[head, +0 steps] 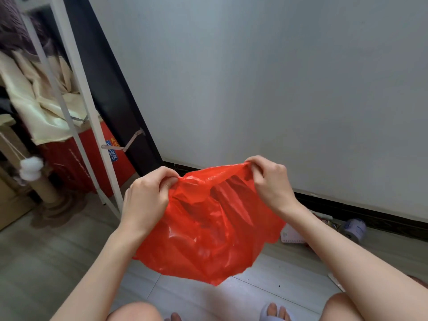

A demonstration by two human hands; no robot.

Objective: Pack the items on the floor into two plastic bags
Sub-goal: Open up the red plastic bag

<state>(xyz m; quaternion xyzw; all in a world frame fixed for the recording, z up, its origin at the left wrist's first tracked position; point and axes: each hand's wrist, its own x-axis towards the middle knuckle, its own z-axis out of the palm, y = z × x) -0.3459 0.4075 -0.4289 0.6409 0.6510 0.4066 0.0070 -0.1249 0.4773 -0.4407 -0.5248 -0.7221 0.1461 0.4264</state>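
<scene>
A red plastic bag [203, 232] hangs in the air in front of me, crumpled and translucent. My left hand [146, 200] pinches its top edge at the left. My right hand [271, 181] pinches the top edge at the right, so the rim is stretched between both hands. On the floor at the right, partly hidden behind the bag and my right arm, lie a white packet [290, 236], a bluish roll [354, 228] and some small colourful wrappers [328, 222].
A white metal rack [76, 126] with cloth and a red box [99, 158] stands at the left. A pale wall with a dark skirting [370, 214] runs behind. My knees and slippered feet [275, 311] are at the bottom on the grey floor.
</scene>
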